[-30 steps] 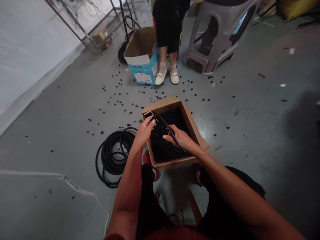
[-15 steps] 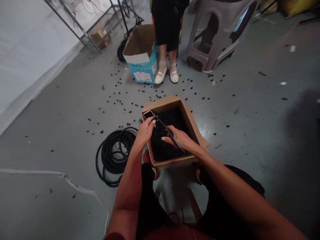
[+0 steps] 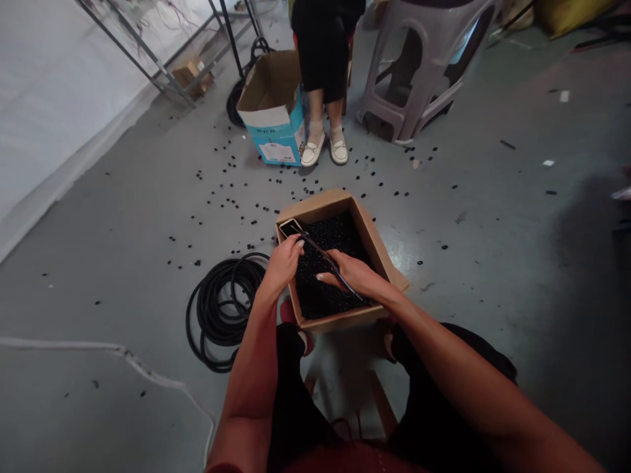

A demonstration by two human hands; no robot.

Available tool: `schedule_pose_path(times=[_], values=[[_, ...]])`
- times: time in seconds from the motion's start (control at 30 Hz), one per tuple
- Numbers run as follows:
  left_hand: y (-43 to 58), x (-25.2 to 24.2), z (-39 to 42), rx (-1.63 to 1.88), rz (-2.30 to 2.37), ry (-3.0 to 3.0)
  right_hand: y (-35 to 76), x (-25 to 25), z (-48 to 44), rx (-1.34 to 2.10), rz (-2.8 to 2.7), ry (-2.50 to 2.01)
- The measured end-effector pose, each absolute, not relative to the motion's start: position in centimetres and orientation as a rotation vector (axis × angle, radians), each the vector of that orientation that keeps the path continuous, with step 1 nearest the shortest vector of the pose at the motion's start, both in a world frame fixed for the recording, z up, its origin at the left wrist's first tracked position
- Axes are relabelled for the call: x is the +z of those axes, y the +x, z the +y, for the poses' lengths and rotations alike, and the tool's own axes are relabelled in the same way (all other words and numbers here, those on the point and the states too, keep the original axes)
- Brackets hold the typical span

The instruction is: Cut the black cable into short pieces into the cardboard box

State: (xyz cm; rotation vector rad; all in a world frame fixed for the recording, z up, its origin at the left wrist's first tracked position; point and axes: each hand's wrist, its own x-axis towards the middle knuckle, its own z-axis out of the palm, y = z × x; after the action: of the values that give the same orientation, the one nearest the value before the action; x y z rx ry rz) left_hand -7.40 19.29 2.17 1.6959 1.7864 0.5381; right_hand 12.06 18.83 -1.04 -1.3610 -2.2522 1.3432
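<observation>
1. Where the forearms [image 3: 246, 348] reach forward from a rust-red sleeve [image 3: 355, 460] over black trousers [image 3: 290, 368], the left hand [image 3: 282, 266] curls its fingers around a thin dark strip [image 3: 328, 259], close to a flat rectangular end piece [image 3: 290, 227] with a pale edge.
2. The right hand [image 3: 352, 272] lies across the strip's lower stretch, its fingers [image 3: 328, 276] long and nearly straight. Whether they grip the strip firmly cannot be told. The strip slants diagonally over the box, just above the pellets.
3. Beneath both hands sits a shallow corrugated cardboard box [image 3: 315, 209], heaped with small, glossy black pellets [image 3: 328, 299] of a rough, granular mass.
4. Just left of the box, a coil of smooth black rubber hose [image 3: 210, 328] lies in loose rings on the grey painted floor [image 3: 458, 335].
5. Small black pieces [image 3: 231, 197] scatter across that sheen-marked floor.
6. Farther on stands a blue-and-white cardboard carton [image 3: 273, 131] with open flaps, beside a co-worker's legs in a black skirt [image 3: 323, 52] and white loafers [image 3: 313, 152].
7. Beyond, a ribbed grey plastic stool [image 3: 409, 72] stands to the right, and a slender metal rack [image 3: 148, 56] stands to the left.
</observation>
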Motion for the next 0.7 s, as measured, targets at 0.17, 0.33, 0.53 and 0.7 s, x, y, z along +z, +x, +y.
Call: schedule_pose_path(times=[0.17, 0.33, 0.53, 0.7], values=[[-7.3, 2.1, 19.3, 0.504, 1.795, 1.740, 11.9, -0.8, 18.8, 1.384, -2.234, -1.361], [-7.3, 2.0, 19.3, 0.453, 1.778, 1.774, 11.7, -0.6, 18.7, 1.429, -2.169, -1.382], [-7.3, 2.0, 19.3, 0.442, 1.787, 1.788, 11.2, -1.0, 18.3, 1.382, -2.131, -1.444], [-7.2, 2.3, 19.4, 0.510, 1.774, 1.692, 11.1, -0.7, 18.3, 1.352, -2.121, -1.528]])
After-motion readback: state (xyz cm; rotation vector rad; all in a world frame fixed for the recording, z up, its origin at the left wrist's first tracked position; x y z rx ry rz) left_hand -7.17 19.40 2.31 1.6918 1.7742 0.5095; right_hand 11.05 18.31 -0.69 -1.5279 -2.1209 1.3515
